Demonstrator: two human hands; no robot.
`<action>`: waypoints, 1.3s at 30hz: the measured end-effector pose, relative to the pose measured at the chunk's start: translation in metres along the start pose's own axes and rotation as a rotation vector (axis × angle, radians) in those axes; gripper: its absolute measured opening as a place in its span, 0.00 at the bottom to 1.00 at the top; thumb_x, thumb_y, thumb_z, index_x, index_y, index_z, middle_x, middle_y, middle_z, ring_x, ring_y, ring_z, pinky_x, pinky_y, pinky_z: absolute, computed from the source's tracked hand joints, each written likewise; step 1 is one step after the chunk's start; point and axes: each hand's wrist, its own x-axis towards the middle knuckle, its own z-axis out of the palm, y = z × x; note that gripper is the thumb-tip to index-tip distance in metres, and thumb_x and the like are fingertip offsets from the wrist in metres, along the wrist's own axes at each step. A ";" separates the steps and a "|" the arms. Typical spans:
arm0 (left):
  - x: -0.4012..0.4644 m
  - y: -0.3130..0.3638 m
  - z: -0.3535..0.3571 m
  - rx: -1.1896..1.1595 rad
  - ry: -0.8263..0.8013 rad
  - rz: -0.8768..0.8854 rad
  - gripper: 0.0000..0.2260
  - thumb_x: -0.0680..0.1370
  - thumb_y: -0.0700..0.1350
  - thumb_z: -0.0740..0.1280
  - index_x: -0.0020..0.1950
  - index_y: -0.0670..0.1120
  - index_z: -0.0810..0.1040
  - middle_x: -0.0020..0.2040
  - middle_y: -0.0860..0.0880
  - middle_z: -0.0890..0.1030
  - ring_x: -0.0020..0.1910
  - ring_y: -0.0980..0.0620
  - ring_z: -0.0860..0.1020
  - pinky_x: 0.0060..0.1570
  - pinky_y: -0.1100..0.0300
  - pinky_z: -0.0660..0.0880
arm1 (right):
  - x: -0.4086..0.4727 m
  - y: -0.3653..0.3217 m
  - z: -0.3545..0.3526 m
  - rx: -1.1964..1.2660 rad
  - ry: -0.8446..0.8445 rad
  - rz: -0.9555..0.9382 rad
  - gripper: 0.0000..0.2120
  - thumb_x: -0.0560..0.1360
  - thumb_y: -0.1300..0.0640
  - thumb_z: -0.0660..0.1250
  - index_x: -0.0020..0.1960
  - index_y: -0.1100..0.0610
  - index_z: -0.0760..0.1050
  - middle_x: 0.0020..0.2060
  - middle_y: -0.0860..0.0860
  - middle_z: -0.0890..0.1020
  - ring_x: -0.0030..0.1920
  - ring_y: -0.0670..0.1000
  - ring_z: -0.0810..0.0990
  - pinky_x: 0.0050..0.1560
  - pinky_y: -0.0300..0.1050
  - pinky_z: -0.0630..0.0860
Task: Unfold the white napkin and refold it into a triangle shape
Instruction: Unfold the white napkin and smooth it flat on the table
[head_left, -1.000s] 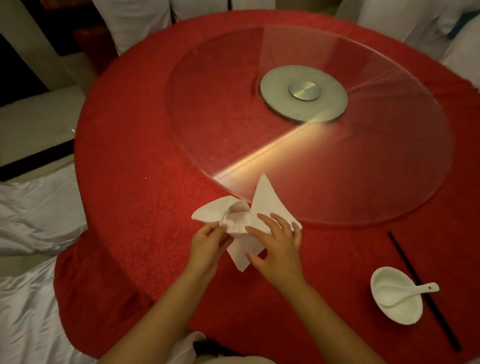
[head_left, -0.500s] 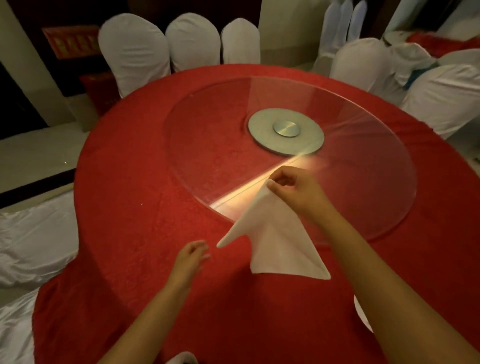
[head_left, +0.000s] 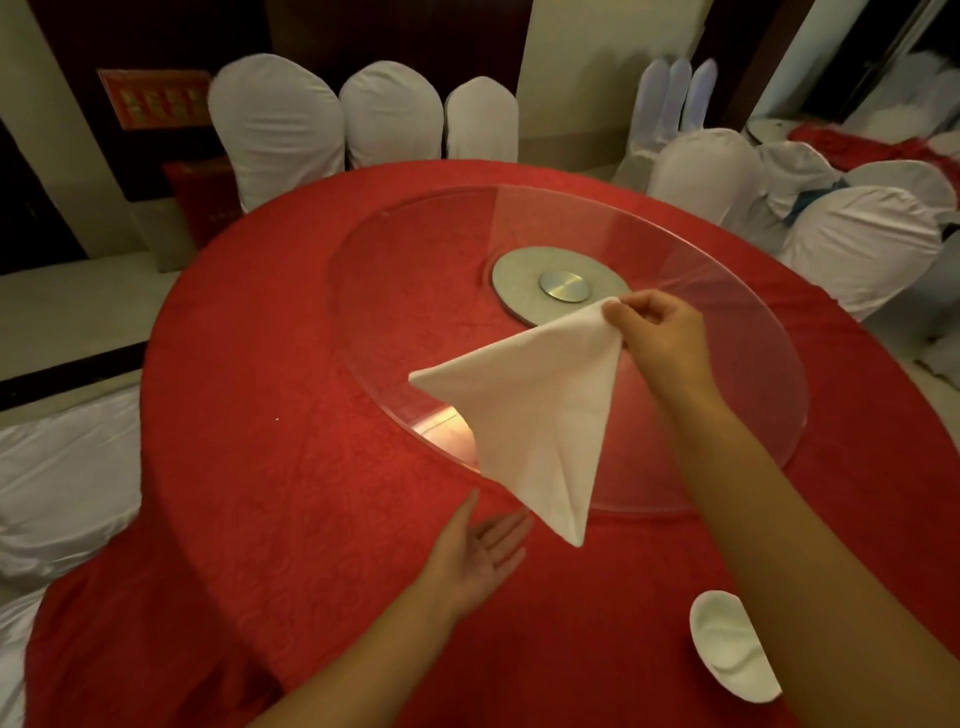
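The white napkin (head_left: 540, 415) hangs in the air above the red tablecloth (head_left: 291, 493), partly unfolded into a loose pointed sheet. My right hand (head_left: 660, 338) pinches its top corner, lifted over the glass turntable (head_left: 717, 332). The napkin's lowest tip dangles near the turntable's near rim. My left hand (head_left: 480, 556) is below and to the left of that tip, palm up with fingers spread, holding nothing and not touching the cloth.
A white bowl (head_left: 727, 649) sits at the near right, partly hidden by my right forearm. A metal hub (head_left: 561, 288) marks the turntable's centre. White-covered chairs (head_left: 384, 119) ring the far side and right (head_left: 857, 249) of the table.
My right hand has lifted the napkin higher and farther over the turntable, letting it hang free. My left hand released the napkin and turned palm up. My head view tilted up.
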 end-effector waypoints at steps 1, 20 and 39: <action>0.001 0.002 0.007 -0.018 0.027 0.046 0.11 0.77 0.49 0.63 0.50 0.42 0.76 0.45 0.45 0.83 0.47 0.49 0.79 0.54 0.52 0.71 | -0.001 0.006 -0.002 0.011 0.018 0.041 0.02 0.72 0.64 0.67 0.41 0.60 0.77 0.30 0.49 0.75 0.29 0.39 0.72 0.33 0.31 0.69; -0.033 0.075 0.028 0.436 0.073 0.501 0.04 0.77 0.39 0.65 0.44 0.45 0.78 0.38 0.51 0.84 0.43 0.53 0.80 0.49 0.58 0.74 | -0.037 0.113 -0.046 -0.313 0.081 0.429 0.12 0.71 0.63 0.69 0.53 0.64 0.76 0.47 0.59 0.79 0.45 0.54 0.77 0.43 0.41 0.77; -0.070 0.101 0.037 0.603 0.125 0.768 0.09 0.78 0.39 0.62 0.38 0.46 0.75 0.30 0.53 0.80 0.29 0.59 0.78 0.30 0.67 0.76 | -0.068 0.114 -0.009 0.134 0.090 0.416 0.09 0.72 0.67 0.66 0.35 0.58 0.78 0.17 0.42 0.75 0.22 0.40 0.70 0.25 0.33 0.68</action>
